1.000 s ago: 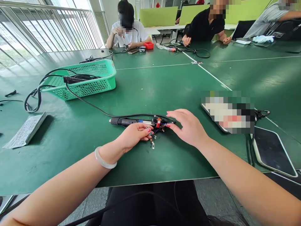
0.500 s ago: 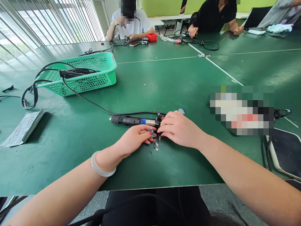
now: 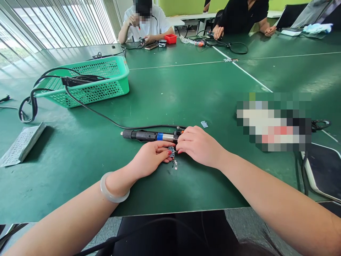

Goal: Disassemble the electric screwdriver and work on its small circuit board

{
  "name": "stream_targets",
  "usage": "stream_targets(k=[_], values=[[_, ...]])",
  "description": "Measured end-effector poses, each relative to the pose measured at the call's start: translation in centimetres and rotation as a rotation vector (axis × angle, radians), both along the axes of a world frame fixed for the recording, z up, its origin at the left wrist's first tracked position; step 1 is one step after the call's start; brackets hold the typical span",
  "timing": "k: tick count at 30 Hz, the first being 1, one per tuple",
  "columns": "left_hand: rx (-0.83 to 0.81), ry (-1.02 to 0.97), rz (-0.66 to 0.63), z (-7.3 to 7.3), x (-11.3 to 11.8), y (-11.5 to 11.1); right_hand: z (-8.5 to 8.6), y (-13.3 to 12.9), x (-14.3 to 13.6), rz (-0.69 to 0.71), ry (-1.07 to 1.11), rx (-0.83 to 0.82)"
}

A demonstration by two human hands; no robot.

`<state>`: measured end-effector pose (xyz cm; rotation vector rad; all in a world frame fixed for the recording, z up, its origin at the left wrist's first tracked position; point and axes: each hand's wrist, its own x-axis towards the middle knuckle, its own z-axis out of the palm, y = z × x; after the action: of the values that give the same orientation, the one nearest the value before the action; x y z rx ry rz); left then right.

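"Head view: what is in the left hand [image 3: 147, 158]?"

"I have its grip closed on a small, flat, blue-grey perforated plate [image 3: 171, 152], just below the centre of the frame."

"And the right hand [image 3: 199, 147]?"

"I see its fingers bent together just right of that plate, beside the covered end of the tool. The fingertips are partly hidden, so I cannot tell whether that grip is clenched on anything."

"Where is the tool?"

"The long black cylindrical tool with a blue band and silver metal section [image 3: 145, 135] lies across the middle of the green tabletop [image 3: 149, 89], above the left hand. I can follow a thin black cable [image 3: 149, 127] from the green perforated plastic basket [image 3: 98, 98], upper left of the frame, towards the right hand."

"Any loose pieces?"

"I see a tiny silver metal piece [image 3: 176, 165] below the hands, and a second blue-grey plate [image 3: 204, 124] above the right hand."

"Farther out?"

"A folded sheet of written paper [image 3: 22, 144] at left, and a small red plastic tray [image 3: 170, 38] at top, near a seated person in white [image 3: 157, 26]."
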<state>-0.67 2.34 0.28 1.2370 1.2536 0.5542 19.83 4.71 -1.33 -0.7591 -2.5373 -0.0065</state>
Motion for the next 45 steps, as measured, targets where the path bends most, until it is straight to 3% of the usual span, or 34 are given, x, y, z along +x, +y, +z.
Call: stream_targets(k=[8, 16, 22, 31, 45], values=[[0.146, 0.078, -0.084, -0.01, 0.09, -0.18, 0.09, -0.16, -0.29, 0.006, -0.066, 0.020], [0.143, 0.122, -0.117, -0.43, -0.01, -0.24, 0.10, -0.39, -0.43, -0.035, -0.095, 0.044], [0.102, 0.073, -0.098, -0.76, -0.11, -0.19, -0.03, -0.43, -0.23, -0.028, 0.026, -0.004], [0.088, 0.091, -0.072, -0.01, 0.12, -0.38, -0.05, -0.55, -0.22, -0.029, 0.072, -0.025], [0.095, 0.092, -0.077, -0.05, 0.32, -0.25, -0.11, -0.71, -0.23, -0.033, 0.087, -0.007]])
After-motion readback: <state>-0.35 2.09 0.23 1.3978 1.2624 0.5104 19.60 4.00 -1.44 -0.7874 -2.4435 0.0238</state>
